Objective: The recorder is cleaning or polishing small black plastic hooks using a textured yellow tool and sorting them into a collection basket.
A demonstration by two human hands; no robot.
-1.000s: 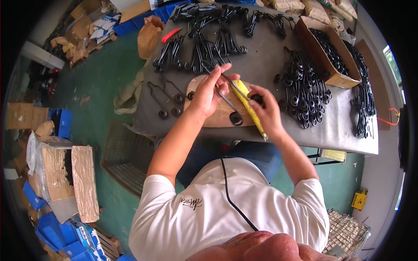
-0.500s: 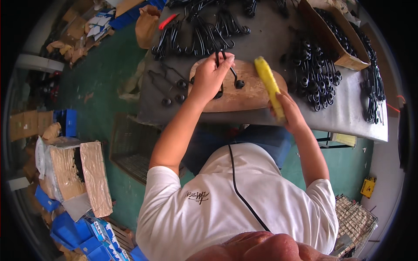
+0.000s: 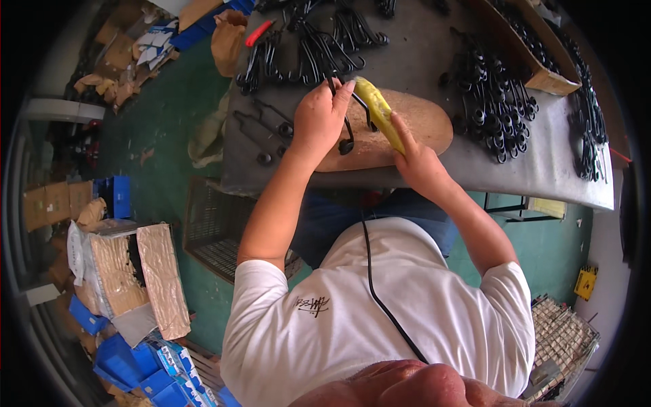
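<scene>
My left hand [image 3: 319, 119] is closed on a black bent metal rod [image 3: 349, 125] with knob-like ends, above an oval wooden board [image 3: 424, 122]. In my right hand [image 3: 424, 166] is a long yellow bar-shaped tool [image 3: 378, 108], slanting up and left. Its far end is beside the fingers of my left hand and overlaps part of the rod; I cannot tell whether it touches. Left of the board lie several similar black rods [image 3: 261, 129] with round ends.
Bundles of black hooked rods [image 3: 312, 51] cover the far table, near a red-handled tool [image 3: 258, 32]. At right are a heap of black rods with ringed ends [image 3: 495, 102] and a cardboard box [image 3: 553, 83] of black parts. A plastic crate [image 3: 217, 224] stands below the table's left.
My right hand has brought the yellow tool left and inward, from the board's right side to the rod. My left hand keeps hold of the rod, which has shifted slightly.
</scene>
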